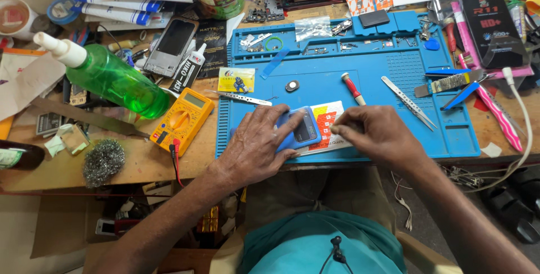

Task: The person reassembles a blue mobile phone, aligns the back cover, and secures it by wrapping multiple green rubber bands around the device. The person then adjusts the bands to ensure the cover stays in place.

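Looking down at a cluttered wooden bench point(135, 164), where a large blue silicone repair mat point(337, 77) fills the middle. At the mat's near edge a person works on a blue smartphone lying back-up point(304, 130), which rests partly over a white card with orange and yellow printing point(328, 119).

The left hand point(256, 144) lies flat over the phone's left part, fingers spread, pressing it down to the mat. The right hand point(377, 136) is curled narrow at the phone's right edge, its fingertips pinched together there; whether they hold anything small cannot be told.

Left of the mat stand a green translucent spray bottle point(109, 77), tipped on its side, and a yellow multimeter point(183, 119). A ball of steel wool point(103, 161) sits nearer the bench edge. On the mat behind the hands lie a red-handled screwdriver point(353, 88), long steel tweezers point(409, 102) and a second, flatter pair of metal tweezers point(244, 99).

The step in hand looks like steadying the phone while working at its edge or back cover. The next move probably calls for a firm hold from the left hand and fine, careful fingertip control on the right.
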